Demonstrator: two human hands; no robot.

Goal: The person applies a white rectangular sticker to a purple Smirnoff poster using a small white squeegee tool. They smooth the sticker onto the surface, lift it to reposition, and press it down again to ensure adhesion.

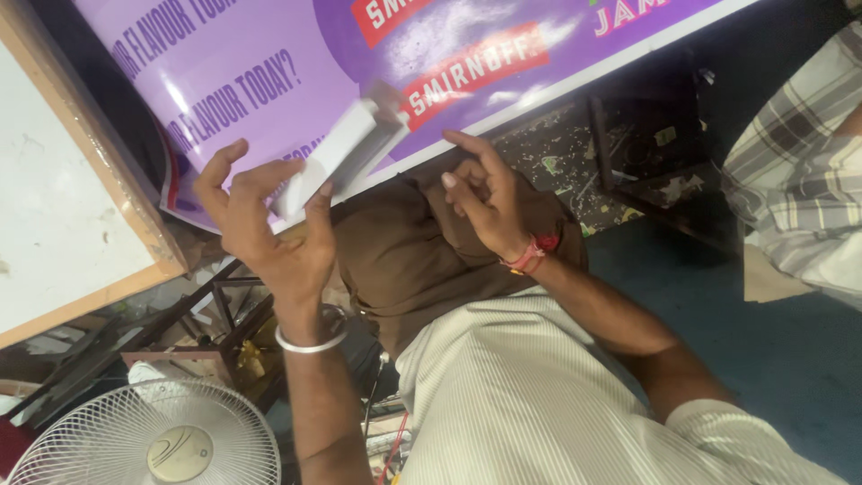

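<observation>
Blurred white block [337, 157] in left hand [269, 229], possibly plastic, far end indistinct.

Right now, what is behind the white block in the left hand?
Behind the white block, held in the left hand, lies a purple printed banner with a white edge. The block covers part of its print. The right hand is beside it, holding nothing.

Illumination is moderate and diffuse, apparently from above. Glare forms white patches on the glossy purple banner [269, 63] and washes out the pale board [54, 207] at the frame's left. The small white block [337, 153] shows motion blur at its upper end. The floor [790, 350] at right is dim. Overall sharpness is soft, with compression smearing.
</observation>
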